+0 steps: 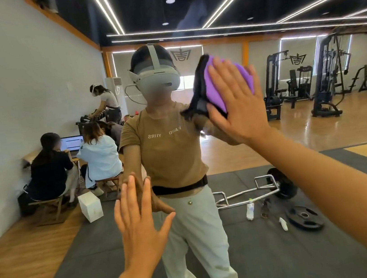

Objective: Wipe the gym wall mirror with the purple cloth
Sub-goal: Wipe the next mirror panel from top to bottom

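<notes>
Two hands on the glass, one wiping with the purple cloth

Nearest, the left hand point(137, 218) lies flat on the mirror point(318, 129), fingers straight and released, holding nothing; up and to the right, the right hand point(236, 105) presses the purple cloth point(214, 87) against the glass with straight, spread fingers; broad overlapping passes under even palm pressure would probably serve best; the cloth looks soft and bunched, bright purple, its far edge dark in reflection.

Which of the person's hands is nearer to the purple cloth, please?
The right. The right hand presses flat on the purple cloth against the mirror. The left hand rests open on the glass, lower and off to the left, apart from the cloth.
</notes>
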